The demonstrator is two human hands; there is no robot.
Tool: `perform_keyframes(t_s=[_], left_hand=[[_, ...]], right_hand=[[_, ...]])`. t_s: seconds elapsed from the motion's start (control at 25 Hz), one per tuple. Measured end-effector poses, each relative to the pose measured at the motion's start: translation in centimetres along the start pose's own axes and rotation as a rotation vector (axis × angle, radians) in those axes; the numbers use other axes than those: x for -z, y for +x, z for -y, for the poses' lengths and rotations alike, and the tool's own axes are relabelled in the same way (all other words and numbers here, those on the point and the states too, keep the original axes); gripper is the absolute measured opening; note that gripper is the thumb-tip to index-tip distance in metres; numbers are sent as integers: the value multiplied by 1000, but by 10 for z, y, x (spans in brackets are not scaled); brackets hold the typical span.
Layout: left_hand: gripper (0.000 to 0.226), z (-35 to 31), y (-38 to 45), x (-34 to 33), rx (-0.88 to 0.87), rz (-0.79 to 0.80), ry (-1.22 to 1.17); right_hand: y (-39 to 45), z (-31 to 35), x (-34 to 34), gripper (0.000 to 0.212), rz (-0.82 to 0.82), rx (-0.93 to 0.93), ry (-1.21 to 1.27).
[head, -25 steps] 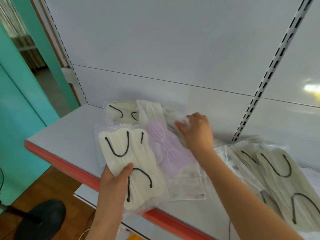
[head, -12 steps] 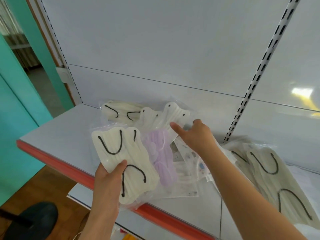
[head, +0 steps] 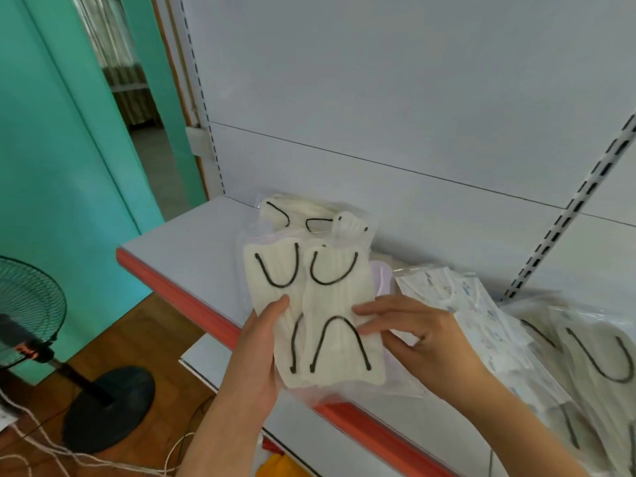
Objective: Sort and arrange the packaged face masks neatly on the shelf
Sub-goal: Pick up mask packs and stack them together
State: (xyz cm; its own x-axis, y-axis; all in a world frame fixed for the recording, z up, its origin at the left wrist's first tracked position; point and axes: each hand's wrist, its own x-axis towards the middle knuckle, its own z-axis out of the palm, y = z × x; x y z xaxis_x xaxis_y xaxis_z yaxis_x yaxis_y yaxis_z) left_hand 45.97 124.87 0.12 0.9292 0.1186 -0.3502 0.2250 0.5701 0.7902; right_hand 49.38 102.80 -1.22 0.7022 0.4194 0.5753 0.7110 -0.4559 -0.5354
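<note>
Two clear packs of cream masks with black ear loops (head: 330,304) overlap each other just above the shelf's front edge. My left hand (head: 260,352) grips their lower left side, thumb on top. My right hand (head: 413,333) pinches the right pack at its right edge. Behind them, against the back panel, lies another cream pack (head: 299,210). A purple pack (head: 380,280) peeks out from under the held ones. A white pack with blue print (head: 464,304) lies to the right, and more cream packs (head: 599,356) are piled at the far right.
The grey shelf (head: 192,242) has a red front lip (head: 192,304) and a slotted upright (head: 564,218) on its back panel. A lower shelf sits beneath. A black standing fan (head: 31,311) with loose cables stands on the wooden floor at the left, beside a teal wall.
My right hand has come back from the pile at the rear holding a second cream pack and laid it beside the one in my left hand. The view has swung right and down.
</note>
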Motion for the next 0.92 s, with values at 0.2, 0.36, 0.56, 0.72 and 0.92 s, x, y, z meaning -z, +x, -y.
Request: perform_keyframes(t_s=[0.2,0.36,0.56,0.72,0.92], left_hand=[[28,3,-3,2,-121,-49,186],[26,-2,3,15,-172,-227,129],[28,-9,8,29,-162,-276,101],[25,-13,15,32,-109,-258,29],[23,-17,20,18,-50,-76,6]], right_hand=[[20,12,-5,46,92,-105,30],[103,-34,-9,23,-302,-820,90],[158,-48,-33,31,-273,-772,7],[121,16,-8,20,-232,-129,196],[33,13,-8,27,314,57,122]])
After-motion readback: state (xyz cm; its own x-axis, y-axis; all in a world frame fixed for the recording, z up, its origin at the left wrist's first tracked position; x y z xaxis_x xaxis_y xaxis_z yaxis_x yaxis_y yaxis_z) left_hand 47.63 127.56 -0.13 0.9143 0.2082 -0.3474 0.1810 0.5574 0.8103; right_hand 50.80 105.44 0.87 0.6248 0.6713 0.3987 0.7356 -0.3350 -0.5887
